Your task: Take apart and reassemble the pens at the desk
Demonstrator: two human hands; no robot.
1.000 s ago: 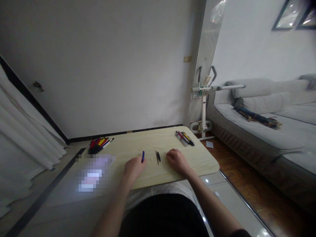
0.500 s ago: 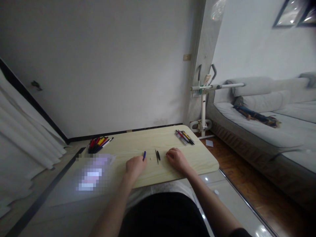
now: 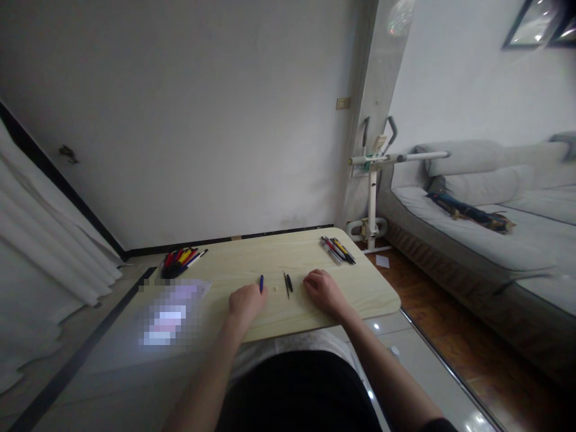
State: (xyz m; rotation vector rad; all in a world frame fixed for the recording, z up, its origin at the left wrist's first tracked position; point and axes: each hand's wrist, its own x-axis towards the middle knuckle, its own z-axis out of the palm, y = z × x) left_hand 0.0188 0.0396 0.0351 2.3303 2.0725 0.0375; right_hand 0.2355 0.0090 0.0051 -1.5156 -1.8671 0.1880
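My left hand (image 3: 247,302) is closed on a blue pen (image 3: 261,283), whose upper part sticks up past the fingers. On the table between my hands lie a thin dark rod like a pen refill (image 3: 286,284) and a short black piece like a pen cap (image 3: 290,282), side by side. A tiny pale piece (image 3: 276,289) sits just left of them. My right hand (image 3: 322,290) rests on the tabletop to their right with its fingers curled in; whether anything is inside them is hidden.
The pale wooden table (image 3: 252,258) carries a pile of coloured pens (image 3: 180,261) at its far left and several pens (image 3: 337,250) at its far right. A blurred-out bright patch (image 3: 166,318) covers the left side. Beyond stand exercise equipment (image 3: 371,192) and a sofa (image 3: 472,234).
The blue pen in my left hand has tilted slightly more upright. My right hand and the loose pieces stay where they were; the view has shifted slightly.
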